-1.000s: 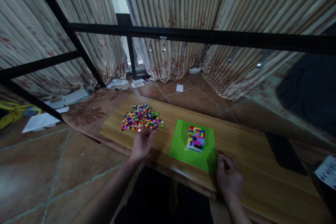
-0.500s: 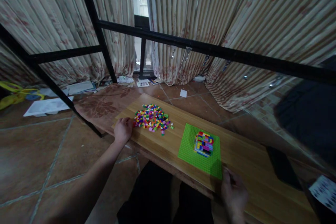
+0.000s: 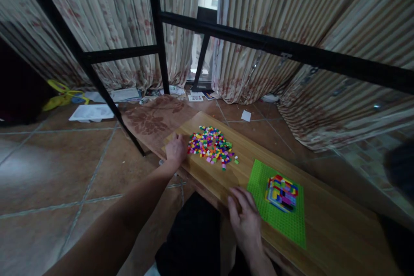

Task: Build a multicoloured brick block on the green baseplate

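At the left edge of a loose pile of small coloured toy bricks (image 3: 211,141), my left hand (image 3: 176,150) rests on the wooden board with its fingers curled in; whatever they may hold is hidden. My right hand (image 3: 246,215) is over the board's near edge, left of the green baseplate (image 3: 293,230). Its fingers are apart and nothing shows in them. On the baseplate stands a block built of multicoloured bricks (image 3: 282,193), touched by neither hand.
The wooden board (image 3: 239,177) lies on a brown patterned cloth surface (image 3: 152,118). Black metal bars (image 3: 258,39) cross in front of striped curtains. A white tray (image 3: 92,113) and papers lie on the tiled floor. My legs are below the board's near edge.
The camera view has turned left, so the scene sits further right. My right hand has moved left from the baseplate's right side to its left side. My left hand stays by the pile.
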The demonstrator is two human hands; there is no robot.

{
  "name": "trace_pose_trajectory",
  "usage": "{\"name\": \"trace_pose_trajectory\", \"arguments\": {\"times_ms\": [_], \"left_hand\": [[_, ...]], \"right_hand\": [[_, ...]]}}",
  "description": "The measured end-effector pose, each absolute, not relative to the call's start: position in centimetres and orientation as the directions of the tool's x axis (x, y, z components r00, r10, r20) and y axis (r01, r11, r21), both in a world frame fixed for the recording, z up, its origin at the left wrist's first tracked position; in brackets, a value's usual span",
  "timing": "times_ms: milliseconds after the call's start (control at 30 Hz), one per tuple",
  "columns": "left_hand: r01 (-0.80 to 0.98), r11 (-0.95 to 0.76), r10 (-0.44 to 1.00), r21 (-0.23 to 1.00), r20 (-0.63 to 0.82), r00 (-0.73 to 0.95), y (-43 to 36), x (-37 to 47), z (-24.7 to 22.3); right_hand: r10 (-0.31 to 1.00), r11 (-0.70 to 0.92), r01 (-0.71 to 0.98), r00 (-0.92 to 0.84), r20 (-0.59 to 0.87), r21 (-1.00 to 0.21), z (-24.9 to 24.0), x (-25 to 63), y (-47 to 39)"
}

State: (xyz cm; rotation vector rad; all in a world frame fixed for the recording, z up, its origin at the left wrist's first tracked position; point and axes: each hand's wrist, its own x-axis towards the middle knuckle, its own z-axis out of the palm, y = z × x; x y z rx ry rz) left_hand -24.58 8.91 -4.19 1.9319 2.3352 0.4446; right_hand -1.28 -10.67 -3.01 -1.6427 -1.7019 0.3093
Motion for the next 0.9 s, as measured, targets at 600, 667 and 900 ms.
{"name": "trace_pose_trajectory", "arguments": {"times_ms": [600,667,900], "left_hand": [[0.914,0.202,0.961,0.350,0.108,-0.254,8.7,-24.6,-4.2],[0.914,0.203,0.961,0.350,0.106,-0.254,8.8,-24.6,-4.2],[0.904,0.220,0.964,0.366,0.063,-0.260,8.7,-24.6,-3.7]], "right_hand": [[0.937,0.243,0.813,-0.055,0.346,-0.530,-4.7,-3.5,0.9],[0.936,0.221,0.828,-0.031,0.351,-0.516,-4.4,-3.7,2.2],[0.970,0.188,0.941,-0.133,0.201,-0.281,-2.4,-6.2,6.6]]}}
